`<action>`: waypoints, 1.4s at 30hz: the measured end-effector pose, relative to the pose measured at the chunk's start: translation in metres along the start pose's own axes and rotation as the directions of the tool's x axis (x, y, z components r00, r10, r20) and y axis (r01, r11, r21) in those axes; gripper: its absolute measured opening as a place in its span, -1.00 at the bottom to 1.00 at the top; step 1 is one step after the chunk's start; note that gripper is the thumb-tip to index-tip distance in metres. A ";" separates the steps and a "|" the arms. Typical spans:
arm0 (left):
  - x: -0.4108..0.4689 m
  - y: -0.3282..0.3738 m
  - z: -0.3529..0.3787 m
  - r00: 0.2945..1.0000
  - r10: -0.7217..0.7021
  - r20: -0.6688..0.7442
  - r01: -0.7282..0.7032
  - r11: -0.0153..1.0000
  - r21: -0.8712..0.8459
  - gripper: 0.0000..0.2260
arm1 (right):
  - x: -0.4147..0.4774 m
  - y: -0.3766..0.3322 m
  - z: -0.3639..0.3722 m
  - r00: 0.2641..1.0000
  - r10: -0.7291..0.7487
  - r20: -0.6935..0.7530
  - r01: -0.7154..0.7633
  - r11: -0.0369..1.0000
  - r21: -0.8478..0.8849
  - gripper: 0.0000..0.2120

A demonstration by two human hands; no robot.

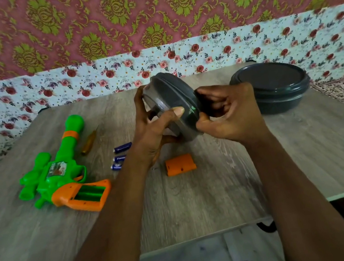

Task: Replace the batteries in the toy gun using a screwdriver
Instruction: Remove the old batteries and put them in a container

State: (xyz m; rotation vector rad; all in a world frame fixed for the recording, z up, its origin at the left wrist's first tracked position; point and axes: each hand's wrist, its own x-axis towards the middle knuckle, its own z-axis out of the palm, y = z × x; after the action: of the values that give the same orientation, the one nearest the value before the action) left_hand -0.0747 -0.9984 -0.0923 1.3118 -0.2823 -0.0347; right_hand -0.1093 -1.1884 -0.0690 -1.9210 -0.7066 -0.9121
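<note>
Both forearms bare, reaching forward from the lower edge of view and converging toward centre. Left hand (pixel 153 131): raised, palm turned inward, thumb laid across the near face of a held round container (pixel 173 102), fingers wrapped behind it. Right hand (pixel 229 111): opposite side, fingers curled, fingertips and thumb pinching the container's rim. Wrists roughly level, hands close together.

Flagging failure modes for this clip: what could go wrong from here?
1. Both the left hand and right hand hold the grey container tilted on edge above the table; if the lid pops, the contents could spill.
2. Three batteries lie loose under the left forearm; a sweep could roll them.
3. The orange cover sits directly below the container and could get knocked.
</note>
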 end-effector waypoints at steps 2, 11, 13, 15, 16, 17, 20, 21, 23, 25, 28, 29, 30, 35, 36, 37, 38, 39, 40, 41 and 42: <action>-0.001 -0.001 0.000 0.999 -0.013 -0.032 0.013 1.000 -0.020 -0.10 | -0.001 0.002 0.002 0.999 0.016 0.040 -0.017 0.999 0.044 -0.72; 0.000 0.001 -0.002 0.999 -0.039 -0.031 0.036 0.996 -0.079 -0.13 | -0.005 0.011 -0.002 0.982 0.023 0.190 -0.008 0.997 -0.079 -0.80; 0.000 0.001 -0.002 0.999 -0.031 -0.021 0.030 0.997 -0.076 -0.14 | -0.005 0.010 -0.002 0.983 0.013 0.181 0.001 0.997 -0.080 -0.83; -0.001 0.002 -0.001 0.999 -0.028 -0.017 0.027 0.997 -0.074 -0.16 | -0.004 0.009 -0.002 0.984 0.007 0.177 0.008 0.997 -0.083 -0.82; -0.001 0.002 -0.002 1.000 -0.025 -0.013 0.024 0.997 -0.070 -0.16 | -0.004 0.009 -0.002 0.984 0.004 0.176 0.010 0.997 -0.080 -0.82; -0.002 0.002 -0.002 1.000 -0.021 -0.011 0.020 0.998 -0.068 -0.16 | -0.004 0.009 -0.003 0.986 0.004 0.167 0.007 0.997 -0.071 -0.81; -0.005 0.002 -0.005 0.999 -0.003 0.032 0.006 0.997 -0.079 -0.13 | -0.001 0.021 -0.015 0.997 0.058 0.056 -0.056 0.998 -0.034 -0.79; -0.005 0.001 -0.005 0.999 -0.002 0.048 0.006 0.996 -0.085 -0.14 | -0.001 0.025 -0.019 0.997 0.075 0.027 -0.074 0.996 -0.049 -0.79; -0.004 -0.002 -0.003 0.997 -0.026 0.077 0.035 0.991 -0.130 -0.15 | -0.002 0.026 -0.019 0.994 0.102 0.042 -0.098 0.991 -0.095 -0.78; 0.001 -0.007 -0.002 0.991 -0.086 0.105 0.109 0.965 -0.238 -0.12 | -0.003 0.022 -0.010 0.990 0.112 0.089 -0.097 0.982 -0.163 -0.79; 0.005 -0.010 -0.001 0.977 -0.188 0.098 0.211 0.904 -0.371 -0.07 | -0.002 0.021 0.001 0.989 0.138 0.050 -0.123 0.966 -0.229 -0.82; 0.005 -0.009 0.001 0.979 -0.190 0.070 0.203 0.899 -0.388 -0.16 | -0.002 0.020 0.003 0.990 0.134 0.029 -0.123 0.962 -0.245 -0.83; 0.005 -0.007 0.002 0.983 -0.183 0.024 0.177 0.902 -0.393 -0.31 | -0.001 0.019 0.004 0.992 0.125 0.006 -0.119 0.960 -0.255 -0.83; 0.000 0.005 0.010 0.966 -0.158 -0.206 0.097 0.955 -0.280 -0.53 | -0.004 0.016 0.013 0.995 0.090 -0.034 -0.096 0.932 -0.350 -0.74; 0.000 0.005 0.010 0.958 -0.119 -0.261 0.073 0.981 -0.179 -0.48 | -0.004 0.017 0.016 0.995 0.100 -0.018 -0.099 0.925 -0.368 -0.76; -0.001 0.006 0.011 0.947 -0.066 -0.314 0.052 0.997 -0.053 -0.49 | -0.003 0.018 0.018 0.994 0.112 -0.011 -0.108 0.918 -0.380 -0.77; 0.000 0.006 0.010 0.930 -0.018 -0.368 0.039 0.998 0.048 -0.50 | -0.002 0.019 0.019 0.992 0.125 -0.013 -0.120 0.912 -0.392 -0.77; 0.000 0.005 0.008 0.911 0.003 -0.412 0.046 0.993 0.109 -0.49 | -0.002 0.019 0.020 0.991 0.134 -0.026 -0.133 0.907 -0.399 -0.76; 0.002 0.002 0.004 0.894 0.008 -0.448 0.055 0.990 0.128 -0.48 | -0.001 0.019 0.020 0.989 0.142 -0.046 -0.148 0.904 -0.402 -0.76; 0.002 0.001 0.001 0.882 0.009 -0.472 0.069 0.987 0.147 -0.48 | -0.001 0.019 0.019 0.985 0.154 -0.076 -0.172 0.899 -0.404 -0.76; 0.001 0.000 -0.002 0.872 0.022 -0.489 0.083 0.978 0.192 -0.49 | -0.001 0.020 0.018 0.978 0.179 -0.110 -0.209 0.890 -0.406 -0.77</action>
State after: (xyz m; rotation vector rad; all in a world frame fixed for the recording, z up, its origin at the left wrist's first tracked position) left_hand -0.0728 -0.9965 -0.0931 1.4837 0.1766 0.3080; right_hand -0.0889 -1.1815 -0.0856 -2.2710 -0.2797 -1.0586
